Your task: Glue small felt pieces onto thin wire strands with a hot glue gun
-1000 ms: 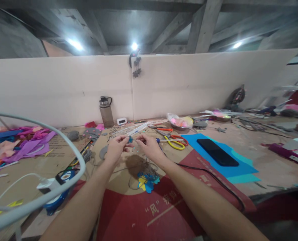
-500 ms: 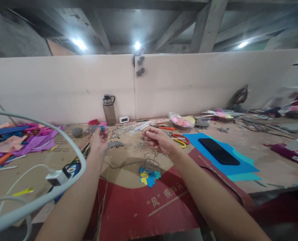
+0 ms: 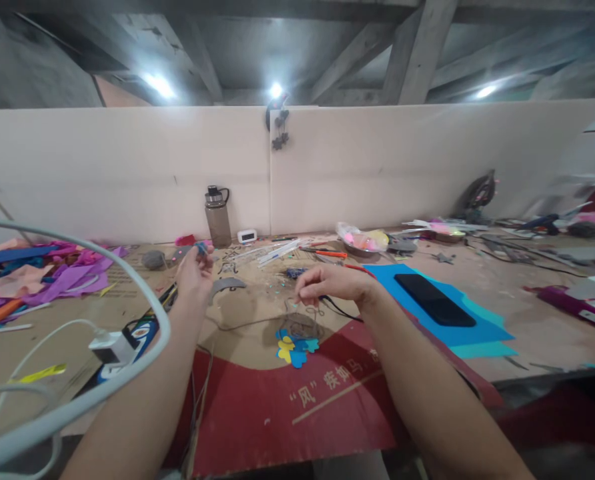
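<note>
Left fingertips: pressed together on a small blue piece (image 3: 201, 248), which is pinched between thumb and forefinger.
Left hand (image 3: 195, 270): raised above the table (image 3: 527, 297), with the blue piece held at its top, in the air over the far part of the cardboard (image 3: 247, 320).
Right fingertips: drawn together and pointed down; whether anything thin is pinched between them cannot be told.
Right hand (image 3: 333, 283): held low, knuckles up, just over a wire tangle (image 3: 300, 325).
Wire tangle: laid on the cardboard directly below the right fingertips; contact cannot be made out.
Paper flowers (image 3: 295, 348): blue and yellow cut-outs, laid touching the near edge of the wire tangle, at the border of the red printed area.
Grey crescent (image 3: 227, 285): laid flat between the two hands, nearer the left one.
Blue sheet (image 3: 477, 327): spread to the right of the right hand, with a black phone (image 3: 435, 300) laid on it.
Bottle (image 3: 218, 219): stood upright against the partition (image 3: 377, 167), beyond the left hand, with a small clock (image 3: 246, 235) just beside it.
White cable (image 3: 142, 293): seen looped in the left foreground, near a white plug (image 3: 108, 347).
Purple scraps (image 3: 52, 277): heaped at the far left of the table.
</note>
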Motion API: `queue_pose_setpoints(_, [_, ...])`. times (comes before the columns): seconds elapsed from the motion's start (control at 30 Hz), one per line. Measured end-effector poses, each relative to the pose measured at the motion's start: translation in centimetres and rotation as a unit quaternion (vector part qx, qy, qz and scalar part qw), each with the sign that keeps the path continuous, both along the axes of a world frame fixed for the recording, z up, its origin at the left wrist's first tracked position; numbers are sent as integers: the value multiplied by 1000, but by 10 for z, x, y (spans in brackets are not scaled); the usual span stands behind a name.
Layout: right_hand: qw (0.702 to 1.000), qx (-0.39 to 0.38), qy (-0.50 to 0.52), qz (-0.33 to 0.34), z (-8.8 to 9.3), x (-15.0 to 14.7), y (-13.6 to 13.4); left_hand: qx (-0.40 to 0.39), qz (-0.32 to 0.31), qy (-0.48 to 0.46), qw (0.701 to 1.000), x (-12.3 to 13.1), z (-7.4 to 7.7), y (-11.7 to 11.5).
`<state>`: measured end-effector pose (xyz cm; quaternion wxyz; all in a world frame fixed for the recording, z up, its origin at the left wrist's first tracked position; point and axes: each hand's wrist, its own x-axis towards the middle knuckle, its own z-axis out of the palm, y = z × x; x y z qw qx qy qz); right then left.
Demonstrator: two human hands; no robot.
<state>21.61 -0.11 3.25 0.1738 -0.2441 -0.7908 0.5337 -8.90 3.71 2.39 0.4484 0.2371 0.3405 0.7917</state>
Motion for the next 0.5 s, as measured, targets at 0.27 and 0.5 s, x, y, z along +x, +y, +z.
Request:
queue_pose_setpoints(0.27, [908,243,17,-340,-22,-43,10,24,-96,243,965,64,-10,-30])
queue_pose_setpoints(0.5, [918,19,267,-293,-46,-91,1,40,15,502,864,78,-12,-44])
